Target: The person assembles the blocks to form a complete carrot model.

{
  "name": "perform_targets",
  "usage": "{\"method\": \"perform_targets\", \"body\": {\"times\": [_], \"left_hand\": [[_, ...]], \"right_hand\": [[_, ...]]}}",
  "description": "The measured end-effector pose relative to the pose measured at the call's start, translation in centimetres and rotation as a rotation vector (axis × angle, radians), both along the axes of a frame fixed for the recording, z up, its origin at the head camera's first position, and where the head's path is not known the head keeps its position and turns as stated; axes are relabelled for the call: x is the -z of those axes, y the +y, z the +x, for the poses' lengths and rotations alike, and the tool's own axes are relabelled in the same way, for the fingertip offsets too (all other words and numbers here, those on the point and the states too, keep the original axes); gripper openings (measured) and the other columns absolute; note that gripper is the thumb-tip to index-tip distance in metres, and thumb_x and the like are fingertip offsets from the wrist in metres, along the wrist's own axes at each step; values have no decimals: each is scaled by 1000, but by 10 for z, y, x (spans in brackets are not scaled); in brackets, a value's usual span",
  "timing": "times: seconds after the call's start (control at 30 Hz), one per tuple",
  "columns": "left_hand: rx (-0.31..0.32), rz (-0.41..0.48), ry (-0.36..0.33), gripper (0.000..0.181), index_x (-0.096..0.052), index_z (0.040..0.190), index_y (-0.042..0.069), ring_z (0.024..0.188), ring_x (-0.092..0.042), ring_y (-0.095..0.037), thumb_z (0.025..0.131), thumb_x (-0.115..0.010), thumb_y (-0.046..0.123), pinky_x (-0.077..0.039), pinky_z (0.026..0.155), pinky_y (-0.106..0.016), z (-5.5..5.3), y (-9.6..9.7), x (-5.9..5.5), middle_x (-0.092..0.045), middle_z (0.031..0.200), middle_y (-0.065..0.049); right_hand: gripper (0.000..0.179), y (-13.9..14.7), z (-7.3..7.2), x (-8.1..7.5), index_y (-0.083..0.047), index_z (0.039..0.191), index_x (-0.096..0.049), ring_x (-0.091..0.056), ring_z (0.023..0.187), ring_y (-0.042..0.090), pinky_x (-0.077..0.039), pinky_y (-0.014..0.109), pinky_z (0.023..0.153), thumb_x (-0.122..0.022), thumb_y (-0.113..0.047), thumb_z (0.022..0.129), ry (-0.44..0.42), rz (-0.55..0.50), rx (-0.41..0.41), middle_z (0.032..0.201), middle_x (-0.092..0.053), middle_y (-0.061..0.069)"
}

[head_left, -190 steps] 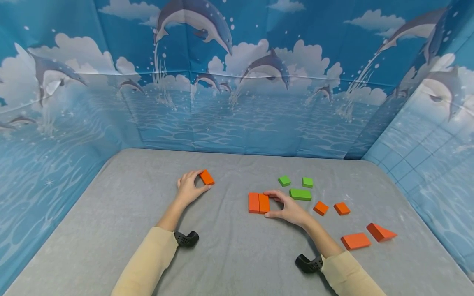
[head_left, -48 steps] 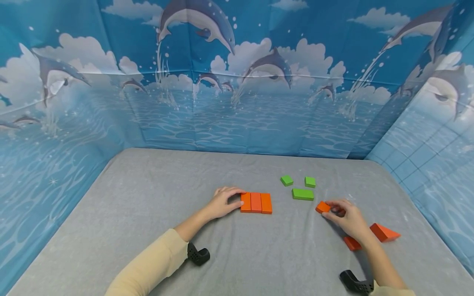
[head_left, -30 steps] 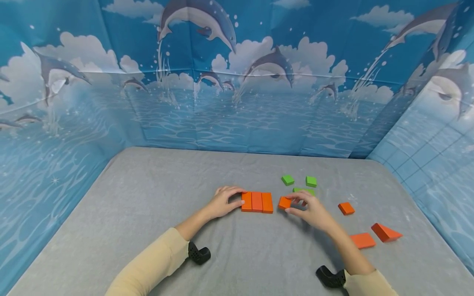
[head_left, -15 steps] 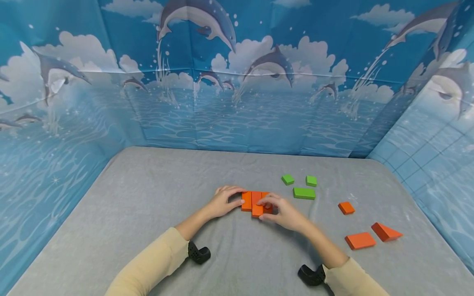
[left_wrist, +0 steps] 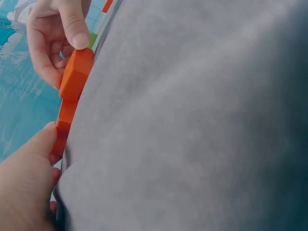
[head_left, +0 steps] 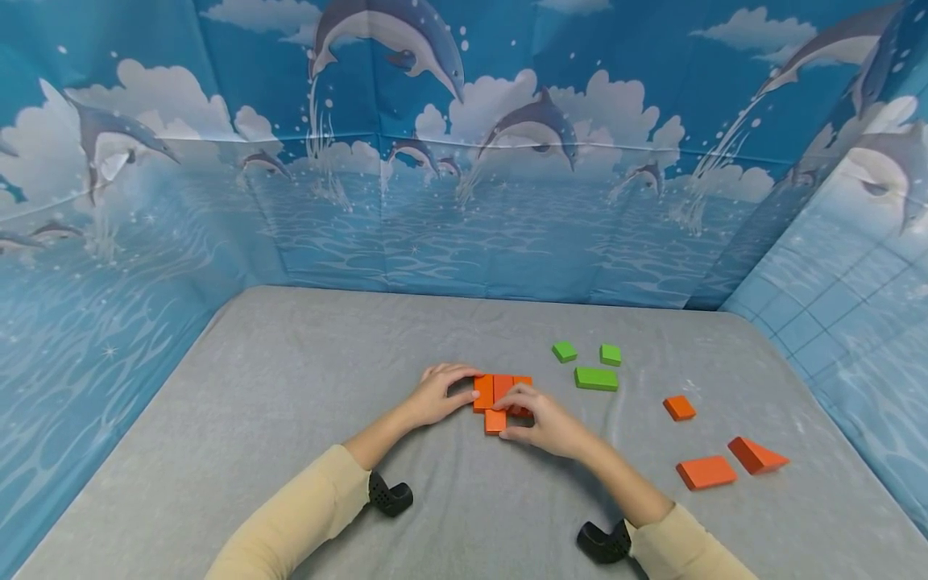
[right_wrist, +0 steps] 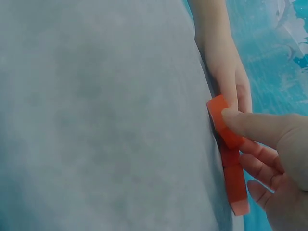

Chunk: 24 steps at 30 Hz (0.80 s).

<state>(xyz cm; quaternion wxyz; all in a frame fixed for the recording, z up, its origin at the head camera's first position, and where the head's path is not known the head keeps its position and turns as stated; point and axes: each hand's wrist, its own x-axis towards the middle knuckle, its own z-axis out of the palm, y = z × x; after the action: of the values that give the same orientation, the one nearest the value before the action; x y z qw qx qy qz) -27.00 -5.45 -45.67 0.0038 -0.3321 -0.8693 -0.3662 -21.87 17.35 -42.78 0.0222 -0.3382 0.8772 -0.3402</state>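
Three flat orange blocks [head_left: 502, 387] lie side by side in a row on the grey cloth. My left hand [head_left: 433, 396] pinches the leftmost one across its two ends, thumb at the near side. A smaller orange block [head_left: 495, 422] is between the thumb and fingers of my right hand [head_left: 547, 423], at the near edge of the row. In the left wrist view this small block [left_wrist: 77, 72] appears tilted above the row. The right wrist view has my right thumb on the small block [right_wrist: 221, 118]. My right fingers partly hide the rightmost block of the row.
Behind and right lie a green block [head_left: 597, 379] and two small green ones [head_left: 564, 351]. Farther right are a small orange block [head_left: 679, 408], a larger orange block [head_left: 706, 472] and an orange wedge [head_left: 757, 456]. A dolphin-printed curtain [head_left: 464, 225] encloses the table.
My left hand brought a third orange block to the row's left end and stays there. My right hand picked up a small orange block and carried it left to the row's near edge.
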Motion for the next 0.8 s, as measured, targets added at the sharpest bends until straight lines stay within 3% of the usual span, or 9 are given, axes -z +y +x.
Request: {"method": "perform_targets", "body": {"times": [0.43, 0.8], "left_hand": [[1, 0, 1, 37, -56, 125, 15, 121, -42, -23, 91, -57, 29, -20, 100, -50, 0, 0, 0, -54, 128, -4], [5, 5, 1, 37, -56, 125, 15, 121, -43, -23, 91, -57, 29, -21, 100, -50, 0, 0, 1, -55, 127, -3]], "right_hand": [[22, -3, 1, 1, -10, 99, -66, -51, 82, 14, -45, 30, 72, -72, -16, 79, 32, 22, 37, 95, -57, 0], [28, -5, 2, 4, -10, 102, -64, -51, 80, 13, -44, 28, 70, -74, -16, 77, 72, 10, 22, 91, -55, 0]]}}
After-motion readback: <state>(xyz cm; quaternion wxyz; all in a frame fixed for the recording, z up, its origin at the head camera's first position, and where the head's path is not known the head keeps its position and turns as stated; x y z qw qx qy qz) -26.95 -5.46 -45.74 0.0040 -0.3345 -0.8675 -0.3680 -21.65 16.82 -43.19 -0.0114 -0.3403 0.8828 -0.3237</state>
